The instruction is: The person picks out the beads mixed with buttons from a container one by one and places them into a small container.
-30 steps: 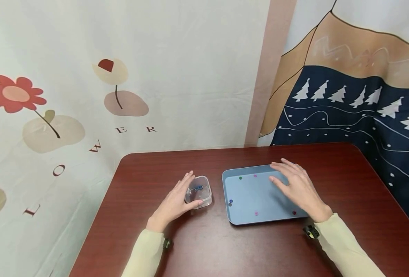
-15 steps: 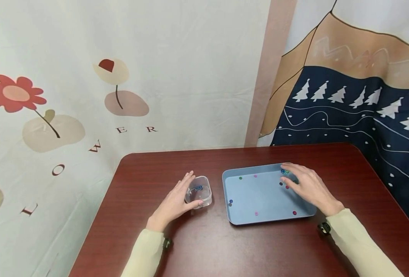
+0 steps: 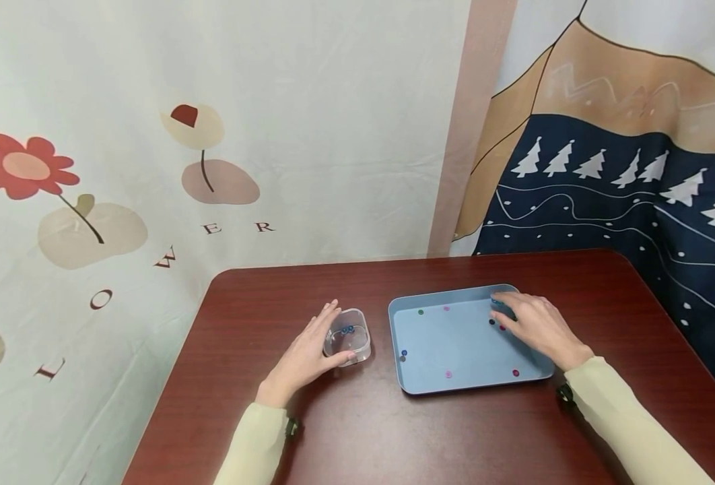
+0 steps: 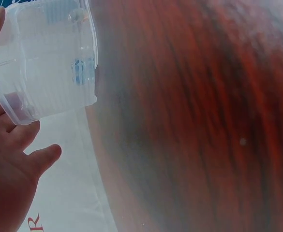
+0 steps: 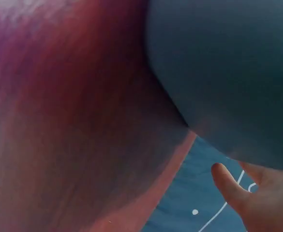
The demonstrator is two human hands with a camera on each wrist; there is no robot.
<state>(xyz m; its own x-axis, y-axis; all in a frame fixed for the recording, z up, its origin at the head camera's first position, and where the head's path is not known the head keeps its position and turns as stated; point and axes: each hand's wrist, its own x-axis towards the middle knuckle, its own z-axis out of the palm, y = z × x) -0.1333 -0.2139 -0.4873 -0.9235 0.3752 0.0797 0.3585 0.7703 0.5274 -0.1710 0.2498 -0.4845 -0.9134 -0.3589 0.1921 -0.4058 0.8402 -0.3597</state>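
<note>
My left hand holds a small clear plastic box, fingers along its far left side and thumb at its near side. Small blue beads lie inside the box. In the left wrist view the box appears between the fingers. My right hand is over the right part of a blue tray, thumb and fingertips apart near its far right corner. A dark bead sits by the thumb; a blue one is partly hidden under the fingertips. The right wrist view shows mostly the tray's underside.
Around the tray lie a green bead, pink beads, a red bead and a blue bead. The brown table ends at a printed curtain behind it.
My right hand moved right over the tray, uncovering several beads near the far right corner, then shifted slightly left with its fingertips lower. The left hand and box stayed still.
</note>
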